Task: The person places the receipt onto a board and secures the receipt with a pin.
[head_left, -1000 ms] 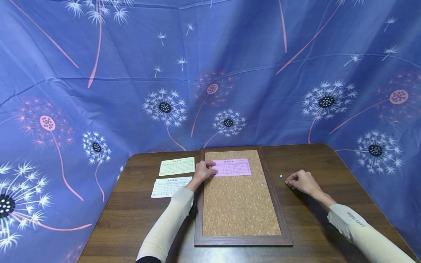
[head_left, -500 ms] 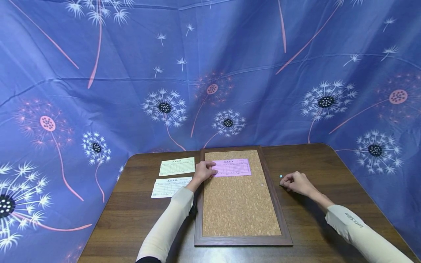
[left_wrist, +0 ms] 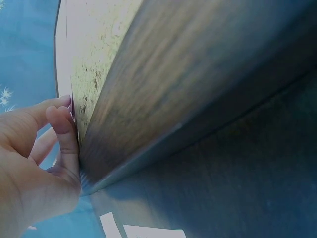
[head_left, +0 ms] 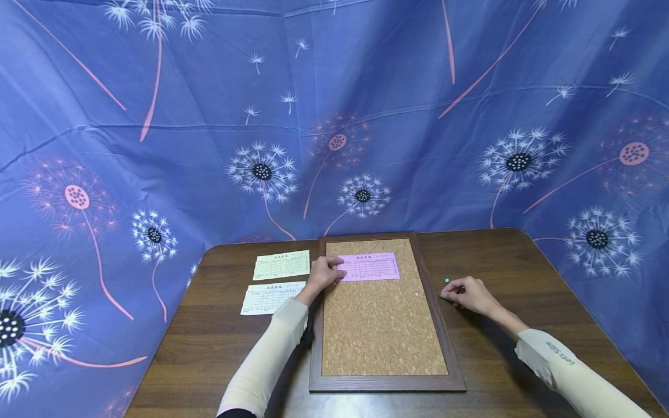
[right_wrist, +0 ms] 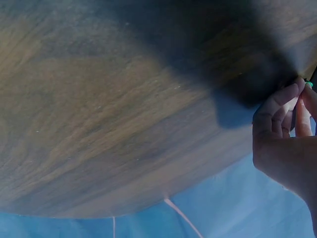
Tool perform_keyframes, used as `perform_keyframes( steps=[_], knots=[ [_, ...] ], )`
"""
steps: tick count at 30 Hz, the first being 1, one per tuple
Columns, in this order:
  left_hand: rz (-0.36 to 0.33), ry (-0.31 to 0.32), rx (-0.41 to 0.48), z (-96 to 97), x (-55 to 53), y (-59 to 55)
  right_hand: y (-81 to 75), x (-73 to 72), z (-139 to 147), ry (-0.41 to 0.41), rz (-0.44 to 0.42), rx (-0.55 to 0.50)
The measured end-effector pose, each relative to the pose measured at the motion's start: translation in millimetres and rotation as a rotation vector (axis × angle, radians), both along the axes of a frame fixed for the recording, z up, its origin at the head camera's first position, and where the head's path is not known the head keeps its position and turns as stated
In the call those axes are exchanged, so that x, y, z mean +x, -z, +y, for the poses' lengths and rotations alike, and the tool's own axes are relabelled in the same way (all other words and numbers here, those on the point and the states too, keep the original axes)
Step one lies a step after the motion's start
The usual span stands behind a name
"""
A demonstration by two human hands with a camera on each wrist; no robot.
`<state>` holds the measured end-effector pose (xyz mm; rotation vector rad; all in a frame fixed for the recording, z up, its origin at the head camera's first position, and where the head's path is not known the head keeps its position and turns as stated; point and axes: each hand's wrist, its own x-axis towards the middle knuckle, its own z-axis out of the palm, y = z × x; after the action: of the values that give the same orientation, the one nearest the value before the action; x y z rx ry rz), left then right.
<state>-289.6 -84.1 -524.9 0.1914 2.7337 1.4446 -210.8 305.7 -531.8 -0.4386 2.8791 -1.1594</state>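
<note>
A pink printed form slip lies across the top of the framed corkboard. At the slip's left end, my left hand pinches its edge between thumb and forefinger, close against the cork. In the left wrist view these fingertips meet beside the board's frame. My right hand is low over the table just right of the board. Its thumb and forefinger pinch a small green pin, mostly hidden by the fingertips. A tiny light-blue piece lies on the table just beyond this hand.
Left of the board lie a pale green slip and a white slip, the latter partly behind my left sleeve. A small whitish speck sits on the cork near the right frame. A blue dandelion-print cloth hangs behind the brown table.
My right hand has slid left and slightly nearer me, toward the board's right frame, passing below the light-blue piece. The left hand and pink slip have stayed in place.
</note>
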Motion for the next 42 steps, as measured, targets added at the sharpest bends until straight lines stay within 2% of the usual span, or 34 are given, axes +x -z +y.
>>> perform_keyframes(
  steps=[4, 12, 19, 26, 32, 42],
  knots=[
    [-0.012, -0.007, 0.013, 0.3, -1.7, 0.4, -0.1, 1.0, 1.9, 0.026, 0.052, 0.018],
    [-0.020, -0.008, 0.007, 0.0, -4.6, 4.1, -2.9, 3.8, 4.9, 0.056, 0.220, 0.194],
    [-0.025, -0.014, 0.015, -0.8, -3.7, 5.7, -2.5, 4.9, 7.9, 0.022, 0.225, 0.205],
    [-0.009, -0.001, 0.015, 0.1, -1.5, 2.4, -2.3, 6.3, 2.6, 0.016, 0.230, 0.184],
    [-0.011, 0.007, 0.016, -0.3, -2.1, 3.5, -0.4, 4.3, 0.9, 0.000, 0.261, 0.201],
    [0.000, 0.013, 0.025, -0.9, -3.3, 4.0, 1.3, 1.8, 5.5, -0.095, 0.251, 0.146]
  ],
)
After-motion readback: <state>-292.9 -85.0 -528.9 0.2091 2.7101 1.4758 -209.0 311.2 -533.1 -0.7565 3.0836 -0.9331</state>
